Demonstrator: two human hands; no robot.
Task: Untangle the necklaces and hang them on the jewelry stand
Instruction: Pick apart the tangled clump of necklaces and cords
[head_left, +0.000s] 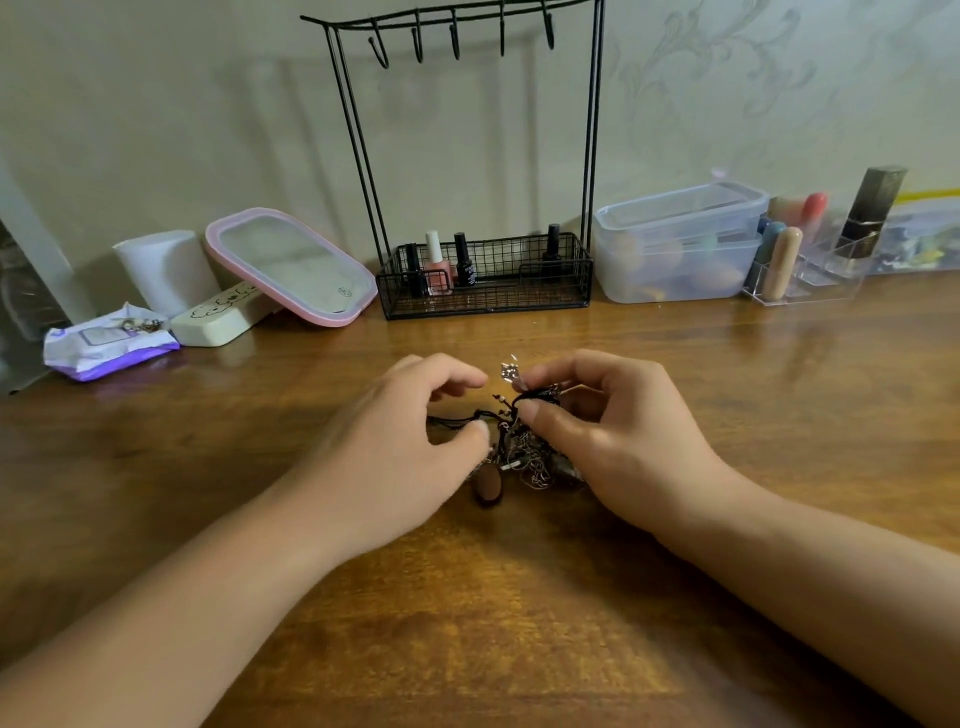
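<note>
Progress: early; judged from the layout, no necklace is separated or hung yet.
Necklaces (511, 447): one knotted clump of black cord and thin metal chain on the table (467, 597), between the two hands, well in front of the stand.
Pendant (488, 486): brown oval, lies at the near left edge of the clump, on the wood.
Silver charm (509, 371): sticks up at the far top of the clump, just beside the right fingertips.
Left hand (415, 441): fingers curled, thumb and fingers pinching a strand of black cord at the clump's left side.
Right hand (602, 431): fingers curled, thumb and forefinger pinching a loop of black cord at the clump's top; the loop is lifted a little off the pile.
Jewelry stand (462, 156): black wire, upright against the wall; all hooks (454, 39) visible along the top bar are bare. Its basket holds nail polish bottles (441, 265).
Left to do: free each strand, then carry each to a hook.
Risk, as a guess: the fine chain looks wound into the cord, so pulling hard may tighten the knot.
Surroundings: pink-rimmed mirror (291, 265) to the stand's left, clear plastic box (675, 244) to its right.
</note>
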